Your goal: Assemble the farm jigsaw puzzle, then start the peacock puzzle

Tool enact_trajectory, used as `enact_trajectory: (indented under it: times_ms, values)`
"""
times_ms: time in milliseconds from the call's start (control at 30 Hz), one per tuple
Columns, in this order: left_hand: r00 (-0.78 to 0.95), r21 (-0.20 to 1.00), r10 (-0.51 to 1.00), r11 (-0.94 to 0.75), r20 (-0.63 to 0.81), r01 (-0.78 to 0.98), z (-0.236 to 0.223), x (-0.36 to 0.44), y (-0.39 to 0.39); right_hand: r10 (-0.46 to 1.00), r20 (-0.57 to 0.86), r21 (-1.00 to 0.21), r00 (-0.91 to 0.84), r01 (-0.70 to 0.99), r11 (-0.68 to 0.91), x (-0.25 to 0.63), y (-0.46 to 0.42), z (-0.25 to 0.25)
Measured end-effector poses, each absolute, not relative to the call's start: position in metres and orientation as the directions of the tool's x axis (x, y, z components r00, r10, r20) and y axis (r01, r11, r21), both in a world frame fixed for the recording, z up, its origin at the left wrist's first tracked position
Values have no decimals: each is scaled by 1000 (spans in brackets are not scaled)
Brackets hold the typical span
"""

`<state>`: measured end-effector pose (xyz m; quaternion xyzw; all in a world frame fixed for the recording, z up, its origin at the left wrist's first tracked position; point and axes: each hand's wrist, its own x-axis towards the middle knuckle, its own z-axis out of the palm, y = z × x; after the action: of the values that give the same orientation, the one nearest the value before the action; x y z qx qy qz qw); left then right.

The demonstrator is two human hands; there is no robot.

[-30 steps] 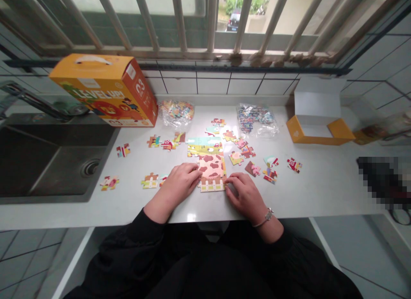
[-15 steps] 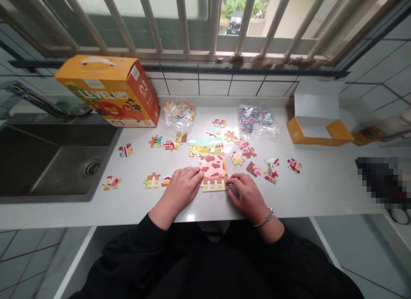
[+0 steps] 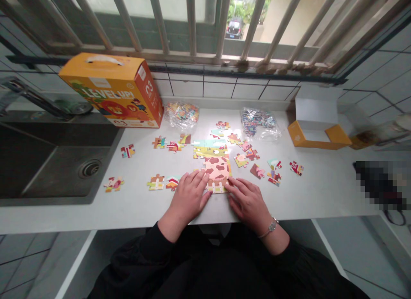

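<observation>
A partly joined jigsaw puzzle (image 3: 217, 167) lies flat on the white counter, with a meadow at its top, a brown-patched animal in the middle and a white fence at the bottom. My left hand (image 3: 190, 193) rests on its lower left edge, fingers stretched out, thumb by the bottom corner. On the lower right, the fingertips of my right hand (image 3: 248, 199) touch the fence part. That hand's fingers are extended and slightly bent. Loose puzzle pieces lie around, such as a fence piece (image 3: 156, 182) left of my left hand and a pink-and-brown piece (image 3: 257, 171) beyond my right.
Two clear bags of pieces, one colourful (image 3: 181, 113) and one bluish (image 3: 259, 121), lie at the back. An orange carton (image 3: 112, 93) stands beside the sink (image 3: 107, 192). An open orange box (image 3: 317, 136) sits back right, below the barred window.
My left thumb has come out towards the puzzle's bottom edge. My right fingers have reached further onto the fence part. The camera view has shifted slightly.
</observation>
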<state>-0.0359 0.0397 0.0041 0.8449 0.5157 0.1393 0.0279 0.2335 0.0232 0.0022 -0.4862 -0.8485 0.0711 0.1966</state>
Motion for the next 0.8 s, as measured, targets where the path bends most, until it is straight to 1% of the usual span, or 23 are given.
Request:
enact_trajectory:
  times_ms: [167, 267, 500, 800]
  values:
    - [409, 271, 887, -457, 215, 847, 6, -34, 39, 851, 258, -324, -457, 789, 521, 233, 24, 3]
    - [416, 291, 883, -465, 215, 836, 5, -34, 39, 846, 256, -313, -469, 788, 531, 234, 22, 3]
    - [465, 276, 864, -502, 191, 820, 2, -36, 34, 833, 286, -329, -473, 768, 549, 237, 20, 3]
    - [499, 235, 845, -533, 192, 813, -4, -35, 25, 841, 273, -350, -468, 766, 539, 238, 19, 3]
